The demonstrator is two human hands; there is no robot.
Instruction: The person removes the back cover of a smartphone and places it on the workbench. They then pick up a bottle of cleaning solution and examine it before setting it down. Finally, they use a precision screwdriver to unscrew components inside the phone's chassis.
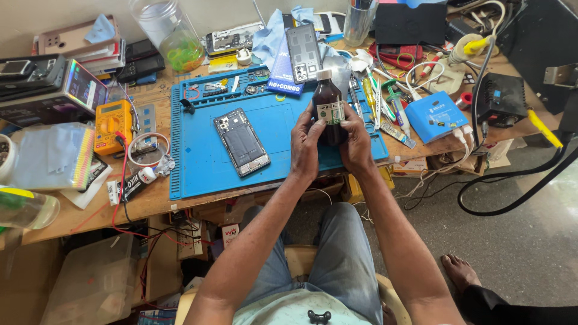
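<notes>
A person seated at a cluttered workbench holds a dark brown bottle [329, 107] upright between both hands above the blue work mat [198, 162]; left hand [306, 142] grasps its left side, right hand [355, 143] its right; an opened phone [241, 142] lies just left.

A cluttered wooden bench [150, 201] carries a blue work mat [205, 168] at its centre. On the mat lies an opened phone [241, 142]. Left of the mat sit a yellow multimeter [112, 124] and a roll of tape [148, 148]; right of it, a blue box [436, 116].
</notes>
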